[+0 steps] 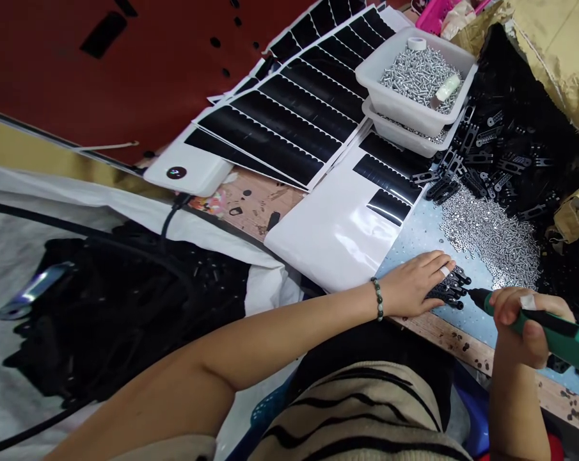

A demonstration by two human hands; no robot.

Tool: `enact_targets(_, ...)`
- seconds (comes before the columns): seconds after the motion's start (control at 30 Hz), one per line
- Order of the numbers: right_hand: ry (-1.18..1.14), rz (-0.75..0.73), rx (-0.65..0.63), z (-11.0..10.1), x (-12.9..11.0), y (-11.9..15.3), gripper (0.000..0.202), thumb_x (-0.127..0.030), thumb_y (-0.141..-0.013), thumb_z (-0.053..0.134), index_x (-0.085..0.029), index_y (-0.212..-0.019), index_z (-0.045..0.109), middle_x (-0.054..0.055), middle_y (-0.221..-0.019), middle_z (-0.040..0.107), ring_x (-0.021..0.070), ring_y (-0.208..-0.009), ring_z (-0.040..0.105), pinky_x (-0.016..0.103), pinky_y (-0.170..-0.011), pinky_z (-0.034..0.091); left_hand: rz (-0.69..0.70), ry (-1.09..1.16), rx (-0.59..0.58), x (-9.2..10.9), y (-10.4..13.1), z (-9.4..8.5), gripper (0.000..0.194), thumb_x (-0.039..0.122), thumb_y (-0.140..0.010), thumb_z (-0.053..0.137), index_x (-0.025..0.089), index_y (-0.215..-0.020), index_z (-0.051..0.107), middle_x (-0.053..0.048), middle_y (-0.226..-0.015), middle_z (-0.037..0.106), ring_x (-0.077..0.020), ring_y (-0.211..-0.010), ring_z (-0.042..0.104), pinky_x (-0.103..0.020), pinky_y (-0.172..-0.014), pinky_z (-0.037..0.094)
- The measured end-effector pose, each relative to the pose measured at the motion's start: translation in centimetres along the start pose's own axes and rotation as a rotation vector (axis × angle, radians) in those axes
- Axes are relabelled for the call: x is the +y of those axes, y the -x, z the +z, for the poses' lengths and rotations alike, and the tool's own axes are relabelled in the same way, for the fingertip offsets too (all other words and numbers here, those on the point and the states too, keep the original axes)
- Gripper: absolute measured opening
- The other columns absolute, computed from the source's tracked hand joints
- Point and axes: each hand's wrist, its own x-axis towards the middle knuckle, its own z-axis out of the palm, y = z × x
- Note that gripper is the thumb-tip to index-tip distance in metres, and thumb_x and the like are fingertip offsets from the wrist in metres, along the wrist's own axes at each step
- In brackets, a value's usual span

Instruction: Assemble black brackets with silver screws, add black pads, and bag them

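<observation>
My left hand (416,282) lies flat on a small row of black plastic clips (451,289) at the table's near edge, pressing them down. My right hand (522,323) grips a green electric screwdriver (555,333). Its tip points left and touches the end of the held clips. A loose heap of small silver screws (491,234) lies on the light blue table surface (421,234) just beyond both hands.
Two stacked white trays (389,70) of screws stand at the back. A pile of black clips (500,153) fills the right side. Sheets of black stickers (293,121) and a white backing sheet (332,237) lie to the left, beside a white power bank (193,169).
</observation>
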Motion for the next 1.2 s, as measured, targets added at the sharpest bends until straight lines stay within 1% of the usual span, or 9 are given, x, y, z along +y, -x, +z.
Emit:
enact_targets(0.13, -0.023, 0.005, -0.024, 0.0, 0.3, 0.0, 0.010, -0.029, -0.081, 0.057, -0.022, -0.088, 0.057, -0.005, -0.057, 0.052, 0.0117, -0.044, 0.049, 0.032, -0.049, 0.046, -0.003, 0.019, 0.010, 0.0, 0.0, 0.0, 0.069, 0.045, -0.085, 0.056, 0.010, -0.139, 0.032, -0.019, -0.139, 0.040, -0.0316, -0.135, 0.030, -0.046, -0.110, 0.031)
enact_targets(0.33, 0.001, 0.006, -0.027, -0.2, -0.4, -0.1, 0.009, -0.031, -0.082, 0.056, -0.022, -0.085, 0.057, -0.006, -0.057, 0.051, 0.0117, -0.044, 0.049, 0.032, -0.050, 0.046, 0.002, 0.030, 0.007, -0.1, 0.1, 0.1, 0.071, 0.044, -0.084, 0.057, 0.008, -0.139, 0.031, -0.020, -0.140, 0.039, -0.0316, -0.135, 0.029, -0.045, -0.112, 0.029)
enact_targets(0.53, -0.030, 0.034, -0.021, 0.2, -0.2, -0.2, 0.008, -0.028, -0.081, 0.056, -0.022, -0.086, 0.057, -0.005, -0.056, 0.052, 0.0121, -0.045, 0.049, 0.032, -0.050, 0.046, -0.012, 0.026, -0.016, -0.1, 0.1, 0.1, 0.071, 0.044, -0.085, 0.056, 0.009, -0.140, 0.028, -0.019, -0.142, 0.037, -0.0319, -0.136, 0.028, -0.045, -0.112, 0.028)
enact_targets(0.63, -0.016, 0.059, -0.011, 0.6, 0.2, -0.4, 0.008, -0.029, -0.082, 0.058, -0.022, -0.085, 0.056, -0.006, -0.055, 0.051, 0.0117, -0.043, 0.048, 0.031, -0.049, 0.045, -0.010, 0.048, 0.002, -0.1, 0.1, 0.2, 0.071, 0.043, -0.084, 0.058, 0.011, -0.140, 0.029, -0.019, -0.141, 0.038, -0.0319, -0.136, 0.028, -0.046, -0.111, 0.029)
enact_targets(0.77, -0.007, 0.082, -0.048, 1.1, 0.8, -0.9, 0.012, -0.032, -0.082, 0.061, -0.022, -0.084, 0.055, -0.006, -0.053, 0.051, 0.0111, -0.043, 0.047, 0.030, -0.049, 0.044, 0.000, 0.078, 0.048, -0.1, 0.1, 0.3, 0.070, 0.042, -0.084, 0.058, 0.012, -0.140, 0.030, -0.019, -0.138, 0.041, -0.0322, -0.134, 0.029, -0.049, -0.110, 0.031)
enact_targets(0.87, 0.013, 0.081, -0.085, 1.2, 0.3, -1.1, 0.013, -0.032, -0.080, 0.062, -0.022, -0.086, 0.056, -0.006, -0.055, 0.053, 0.0117, -0.045, 0.050, 0.030, -0.049, 0.046, 0.001, 0.068, 0.047, 0.0, 0.1, 0.3, 0.069, 0.042, -0.083, 0.059, 0.010, -0.138, 0.033, -0.020, -0.137, 0.041, -0.0328, -0.133, 0.031, -0.048, -0.109, 0.032)
enact_targets(1.03, -0.007, -0.018, -0.067, 1.1, -1.7, -1.0, 0.012, -0.031, -0.081, 0.059, -0.021, -0.088, 0.060, -0.005, -0.055, 0.053, 0.0126, -0.043, 0.051, 0.033, -0.048, 0.047, -0.004, 0.038, 0.016, 0.0, 0.0, 0.3, 0.070, 0.044, -0.084, 0.058, 0.010, -0.139, 0.032, -0.019, -0.139, 0.040, -0.0321, -0.135, 0.029, -0.047, -0.111, 0.029)
enact_targets(1.1, -0.015, -0.007, -0.088, 1.1, -1.8, -1.0, 0.012, -0.031, -0.081, 0.058, -0.022, -0.088, 0.059, -0.005, -0.055, 0.052, 0.0125, -0.042, 0.050, 0.033, -0.047, 0.047, -0.008, 0.042, 0.023, 0.0, 0.0, 0.3, 0.069, 0.045, -0.084, 0.057, 0.011, -0.139, 0.032, -0.019, -0.140, 0.040, -0.0320, -0.135, 0.029, -0.047, -0.111, 0.029)
enact_targets(1.2, -0.010, 0.031, -0.101, 1.3, -1.2, -0.9, 0.012, -0.032, -0.081, 0.059, -0.023, -0.088, 0.058, -0.005, -0.055, 0.052, 0.0124, -0.043, 0.050, 0.032, -0.049, 0.047, -0.008, 0.047, 0.033, 0.0, 0.0, 0.4, 0.070, 0.045, -0.083, 0.057, 0.011, -0.139, 0.032, -0.020, -0.138, 0.041, -0.0327, -0.134, 0.031, -0.048, -0.109, 0.031)
